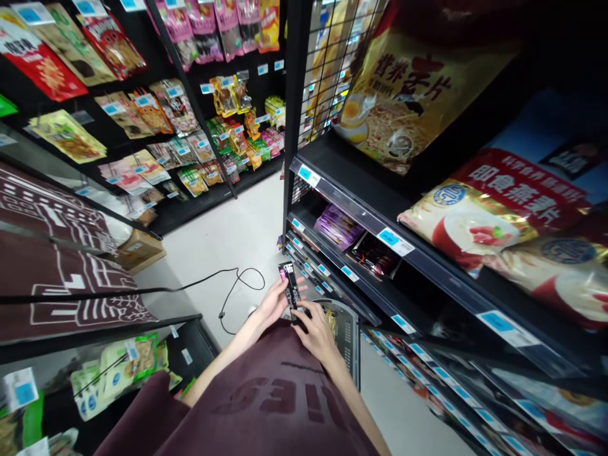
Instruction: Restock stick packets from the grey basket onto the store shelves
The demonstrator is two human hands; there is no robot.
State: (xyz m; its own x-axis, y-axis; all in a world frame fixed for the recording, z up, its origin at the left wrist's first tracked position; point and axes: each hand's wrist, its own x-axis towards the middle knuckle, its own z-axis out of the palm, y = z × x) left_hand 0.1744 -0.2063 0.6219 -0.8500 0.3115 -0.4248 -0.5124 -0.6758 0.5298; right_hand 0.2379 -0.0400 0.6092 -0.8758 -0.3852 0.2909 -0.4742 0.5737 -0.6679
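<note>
In front of my body, both hands hold a slim dark item [291, 286] with a pink patch and pale print near its top. Whether it is a packet or a device I cannot make out. My left hand [273, 301] supports it from the left, with fingertips showing behind it on the right. Against its lower right side, the thumb and fingers of my right hand [313, 324] are closed. Just beneath my right hand stands a grey basket [352, 342] with something yellow inside, partly hidden by my arm.
Shelves [342, 183] on the right carry large cereal bags [403, 95] and purple packets [338, 227]. Hanging snack bags [118, 44] fill the left racks. A black cable [204, 278] crosses above the pale floor [199, 244]. A cardboard box [140, 250] sits at left.
</note>
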